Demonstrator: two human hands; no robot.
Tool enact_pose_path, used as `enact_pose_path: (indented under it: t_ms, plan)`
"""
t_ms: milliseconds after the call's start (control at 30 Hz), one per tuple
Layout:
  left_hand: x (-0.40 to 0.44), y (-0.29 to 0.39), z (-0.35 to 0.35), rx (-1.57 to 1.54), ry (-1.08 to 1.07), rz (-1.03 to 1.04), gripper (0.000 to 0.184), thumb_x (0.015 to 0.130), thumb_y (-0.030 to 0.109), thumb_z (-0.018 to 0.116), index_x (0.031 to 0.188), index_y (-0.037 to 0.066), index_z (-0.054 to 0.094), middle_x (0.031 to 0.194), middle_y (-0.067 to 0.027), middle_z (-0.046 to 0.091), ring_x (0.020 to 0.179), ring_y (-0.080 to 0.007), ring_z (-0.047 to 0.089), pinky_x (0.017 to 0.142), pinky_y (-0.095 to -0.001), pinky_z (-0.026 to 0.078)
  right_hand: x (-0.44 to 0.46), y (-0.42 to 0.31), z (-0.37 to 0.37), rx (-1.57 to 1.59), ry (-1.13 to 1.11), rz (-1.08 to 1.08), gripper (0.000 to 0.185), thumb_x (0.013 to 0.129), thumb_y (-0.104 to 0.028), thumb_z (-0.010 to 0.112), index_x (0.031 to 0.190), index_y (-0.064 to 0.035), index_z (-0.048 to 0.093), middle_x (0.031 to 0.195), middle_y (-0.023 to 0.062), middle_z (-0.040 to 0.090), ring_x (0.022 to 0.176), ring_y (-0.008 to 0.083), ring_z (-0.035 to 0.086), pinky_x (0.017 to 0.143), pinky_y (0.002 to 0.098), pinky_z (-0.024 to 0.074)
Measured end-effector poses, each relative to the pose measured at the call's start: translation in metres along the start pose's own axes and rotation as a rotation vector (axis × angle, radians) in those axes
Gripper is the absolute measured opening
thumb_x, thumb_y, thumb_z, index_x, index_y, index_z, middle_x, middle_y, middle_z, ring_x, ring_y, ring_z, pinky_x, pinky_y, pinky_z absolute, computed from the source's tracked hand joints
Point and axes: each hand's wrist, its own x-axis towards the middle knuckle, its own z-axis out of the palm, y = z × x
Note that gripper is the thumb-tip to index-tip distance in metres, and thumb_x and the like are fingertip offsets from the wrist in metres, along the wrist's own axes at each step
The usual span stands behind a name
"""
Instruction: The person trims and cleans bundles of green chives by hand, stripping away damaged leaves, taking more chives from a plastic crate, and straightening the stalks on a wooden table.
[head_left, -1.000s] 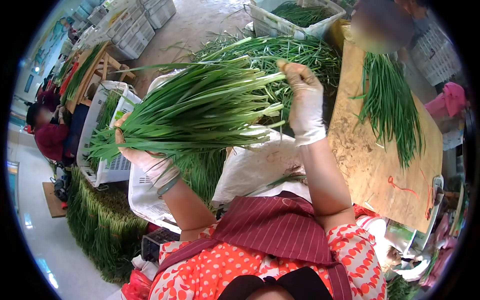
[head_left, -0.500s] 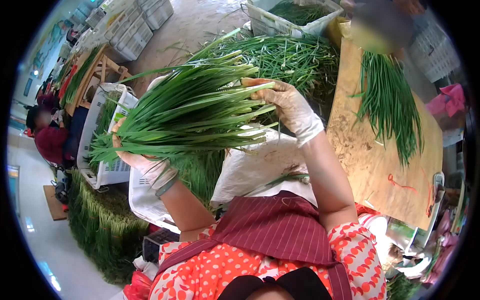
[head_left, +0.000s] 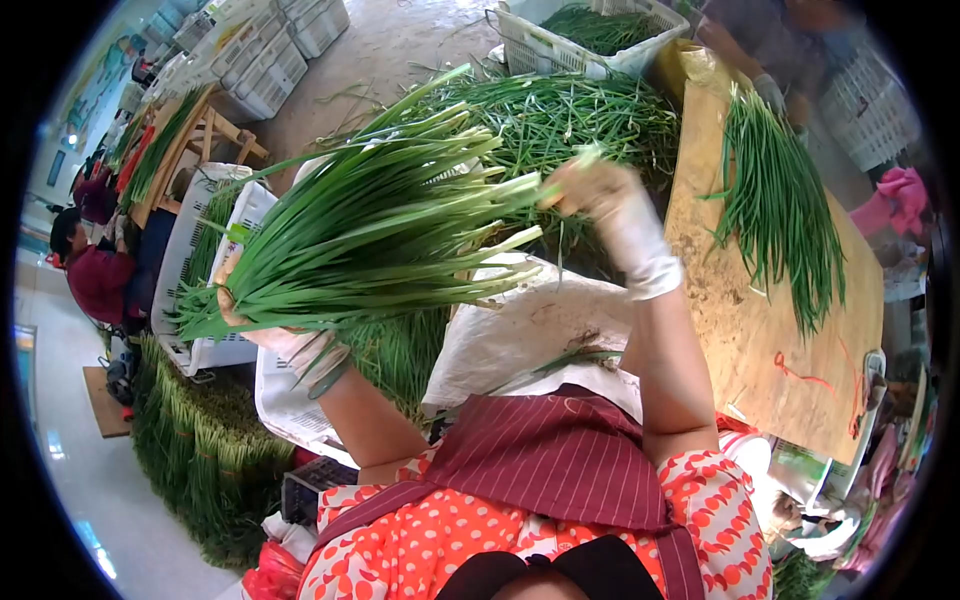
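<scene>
My gloved left hand (head_left: pixel 270 325) is wrapped round the leafy end of a large bunch of garlic chives (head_left: pixel 375 220), held up in front of me. Their pale stem ends fan out to the right. Just beyond those ends is my gloved right hand (head_left: pixel 605 205), smeared by motion, its fingers curled closed. A pale green bit shows at its top edge, too blurred to name. Below the bunch lie a white sack (head_left: pixel 530 325) and more chives (head_left: pixel 400 355) beside a white crate.
A heap of loose chives (head_left: pixel 590 115) lies ahead, with a white crate (head_left: pixel 560 62) behind it. At right, a wooden board (head_left: pixel 720 290) carries another chive bunch (head_left: pixel 775 200); a co-worker is behind it. Tied bundles (head_left: pixel 210 460) stand at left, near a seated person (head_left: pixel 95 270).
My right hand has moved right, off the stem ends it was touching. The bunch in my left hand has shifted slightly left and down. The co-worker at the board has leaned back.
</scene>
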Motion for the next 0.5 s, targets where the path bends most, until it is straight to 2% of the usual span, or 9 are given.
enact_pose_path:
  t_ms: [33, 100, 167, 200, 233, 267, 333, 367, 500]
  plan:
    - [0.002, 0.000, -0.009, 0.370, -0.091, 0.228, 0.020, 0.083, 0.027, 0.054, 0.095, 0.011, 0.050, 0.094, -0.0017, 0.052, 0.088, -0.0166, 0.051, 0.077, -0.0360, 0.044, 0.005, 0.012, -0.018, 0.108, 0.182, -0.112, 0.020, 0.088, -0.016, 0.056, 0.102, -0.0038, 0.062, 0.085, 0.0091, 0.064, 0.074, 0.0142, 0.056, 0.074, 0.0252, 0.0451]
    - [0.004, 0.012, -0.011, -0.190, -0.214, -0.042, 0.025, 0.085, 0.032, 0.050, 0.096, 0.009, 0.048, 0.093, -0.0017, 0.050, 0.089, -0.0158, 0.051, 0.077, -0.0345, 0.044, 0.016, 0.023, -0.051, 0.241, 0.543, -0.150, 0.022, 0.086, -0.014, 0.058, 0.104, -0.0034, 0.062, 0.087, 0.0104, 0.064, 0.078, 0.0179, 0.057, 0.077, 0.0265, 0.0449]
    - [0.014, 0.017, -0.029, -0.023, -0.276, 0.047, 0.027, 0.085, 0.033, 0.048, 0.095, 0.008, 0.047, 0.090, -0.0016, 0.049, 0.087, -0.0152, 0.050, 0.077, -0.0341, 0.044, 0.031, 0.028, -0.062, 0.263, 0.723, -0.077, 0.023, 0.085, -0.014, 0.058, 0.105, -0.0024, 0.061, 0.092, 0.0122, 0.065, 0.083, 0.0206, 0.059, 0.080, 0.0281, 0.0450]
    - [0.018, 0.018, -0.039, 0.143, -0.337, 0.133, 0.028, 0.086, 0.034, 0.046, 0.094, 0.007, 0.047, 0.088, -0.0015, 0.047, 0.085, -0.0147, 0.050, 0.076, -0.0336, 0.044, 0.040, 0.043, -0.064, -0.097, 0.793, -0.094, 0.026, 0.085, -0.016, 0.060, 0.108, -0.0032, 0.061, 0.098, 0.0140, 0.064, 0.090, 0.0221, 0.059, 0.085, 0.0292, 0.0440]
    - [0.002, 0.009, -0.001, 0.161, -0.036, 0.181, 0.026, 0.087, 0.033, 0.043, 0.090, 0.007, 0.045, 0.082, -0.0010, 0.042, 0.080, -0.0137, 0.047, 0.073, -0.0315, 0.042, 0.045, 0.049, -0.065, -0.462, 0.850, -0.112, 0.029, 0.084, -0.018, 0.061, 0.110, -0.0040, 0.060, 0.105, 0.0158, 0.063, 0.097, 0.0236, 0.059, 0.089, 0.0303, 0.0431]
    - [0.001, 0.004, 0.004, 0.158, -0.037, 0.180, 0.026, 0.087, 0.033, 0.043, 0.090, 0.007, 0.045, 0.082, -0.0010, 0.042, 0.080, -0.0137, 0.047, 0.073, -0.0315, 0.042, 0.046, 0.036, -0.050, -0.606, 0.739, -0.266, 0.032, 0.083, -0.021, 0.063, 0.112, -0.0074, 0.060, 0.113, 0.0152, 0.060, 0.106, 0.0235, 0.056, 0.092, 0.0298, 0.0413]
    - [0.001, 0.000, 0.008, 0.339, -0.091, 0.336, 0.022, 0.087, 0.030, 0.041, 0.084, 0.008, 0.043, 0.079, -0.0004, 0.038, 0.076, -0.0129, 0.045, 0.071, -0.0296, 0.042, 0.047, 0.010, -0.017, -0.340, 0.303, 0.010, 0.028, 0.084, -0.026, 0.063, 0.108, -0.0116, 0.065, 0.112, 0.0057, 0.062, 0.104, 0.0162, 0.055, 0.091, 0.0280, 0.0412]
    - [0.014, 0.006, -0.023, 0.135, -0.225, 0.208, 0.026, 0.090, 0.033, 0.038, 0.087, 0.008, 0.045, 0.084, -0.0070, 0.052, 0.080, -0.0196, 0.055, 0.076, -0.0364, 0.048, 0.053, 0.010, -0.005, -0.283, 0.129, -0.048, 0.029, 0.084, -0.028, 0.063, 0.108, -0.0121, 0.065, 0.110, 0.0048, 0.063, 0.103, 0.0147, 0.056, 0.090, 0.0270, 0.0417]
    - [0.017, 0.008, -0.023, 0.027, -0.295, 0.145, 0.027, 0.090, 0.030, 0.037, 0.093, 0.006, 0.048, 0.085, -0.0069, 0.054, 0.080, -0.0192, 0.056, 0.075, -0.0342, 0.049, 0.073, 0.019, 0.017, -0.114, -0.167, 0.078, 0.041, 0.079, -0.027, 0.069, 0.110, -0.0007, 0.061, 0.108, 0.0120, 0.063, 0.099, 0.0195, 0.058, 0.091, 0.0282, 0.0422]
